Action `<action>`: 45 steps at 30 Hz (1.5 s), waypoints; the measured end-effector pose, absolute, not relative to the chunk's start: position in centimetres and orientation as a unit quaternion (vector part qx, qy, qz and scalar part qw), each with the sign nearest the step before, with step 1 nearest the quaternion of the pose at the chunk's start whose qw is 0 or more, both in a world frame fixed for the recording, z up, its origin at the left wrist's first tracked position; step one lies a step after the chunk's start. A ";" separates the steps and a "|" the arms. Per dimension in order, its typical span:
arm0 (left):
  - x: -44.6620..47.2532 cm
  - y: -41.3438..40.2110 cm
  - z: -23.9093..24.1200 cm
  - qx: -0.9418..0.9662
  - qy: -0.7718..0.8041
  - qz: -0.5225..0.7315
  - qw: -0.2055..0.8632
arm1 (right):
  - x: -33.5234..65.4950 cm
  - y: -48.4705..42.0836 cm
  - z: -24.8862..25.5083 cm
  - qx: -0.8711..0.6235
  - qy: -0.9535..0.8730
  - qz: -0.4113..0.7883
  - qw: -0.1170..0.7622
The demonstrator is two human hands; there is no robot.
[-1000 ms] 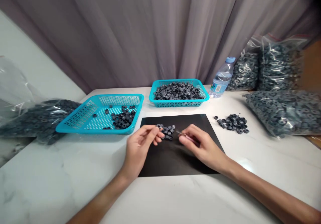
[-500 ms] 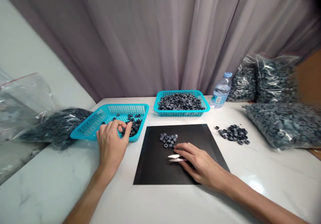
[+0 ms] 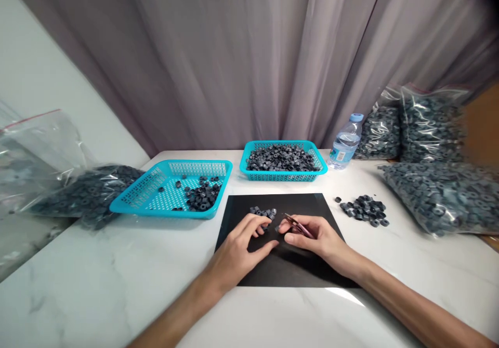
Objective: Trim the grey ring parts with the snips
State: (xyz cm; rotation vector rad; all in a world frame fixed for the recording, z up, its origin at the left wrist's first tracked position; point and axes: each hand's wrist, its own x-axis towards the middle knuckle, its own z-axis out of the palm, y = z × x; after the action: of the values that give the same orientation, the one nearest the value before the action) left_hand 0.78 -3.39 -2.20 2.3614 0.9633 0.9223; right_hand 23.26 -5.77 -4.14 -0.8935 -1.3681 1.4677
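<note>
Over the black mat (image 3: 288, 275), my left hand (image 3: 244, 246) is open, thumb and fingers apart, beside a small pile of dark grey rubber rings (image 3: 265, 212). Its fingers partly cover that pile. My right hand (image 3: 323, 239) is closed around a pair of thread snips (image 3: 298, 226), their blades pointing up and left. One small grey piece (image 3: 277, 228) shows at the right fingertips; whether they touch it I cannot tell. Left of the mat, a blue basket (image 3: 136, 192) has a heap of rings (image 3: 203, 196) in its right side.
A second blue basket (image 3: 280, 176), full of rings, stands behind the mat. Loose rings (image 3: 364, 210) lie on the white table (image 3: 97, 285) to the right. A water bottle (image 3: 345, 143) and bags of rings (image 3: 448, 197) stand beyond; another bag (image 3: 101, 187) lies far left.
My left hand has left the blue basket and come right, over the mat. My right hand has lifted the snips off the mat and turned their blades upward.
</note>
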 end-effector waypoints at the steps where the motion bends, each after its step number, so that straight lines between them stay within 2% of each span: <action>1: 1.0 -3.5 -2.3 0.845 0.345 0.337 0.230 | 23.2 -5.8 -4.1 -0.357 -0.540 0.612 0.453; 4: 1.5 -4.0 -2.3 0.843 0.324 0.350 0.250 | 22.8 -6.1 -3.8 -0.339 -0.530 0.639 0.442; 14: 1.5 -4.0 -2.2 0.879 0.230 0.371 0.190 | 22.5 -6.1 -3.2 -0.366 -0.534 0.616 0.448; 21: 1.4 -4.2 -1.9 0.876 0.239 0.359 0.217 | 22.8 -6.1 -3.4 -0.359 -0.545 0.617 0.440; 35: 1.2 -4.1 -1.9 0.875 0.252 0.370 0.184 | 23.2 -6.0 -3.4 -0.360 -0.545 0.613 0.444; 45: 1.6 -3.9 -2.1 0.849 0.255 0.405 0.223 | 23.3 -6.0 -3.6 -0.362 -0.539 0.617 0.445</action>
State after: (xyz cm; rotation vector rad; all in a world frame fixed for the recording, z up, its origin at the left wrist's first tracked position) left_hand 1.65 -3.88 -2.09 2.3440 0.7051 1.1179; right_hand 23.30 -5.98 -3.57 -0.8963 -1.3360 1.5293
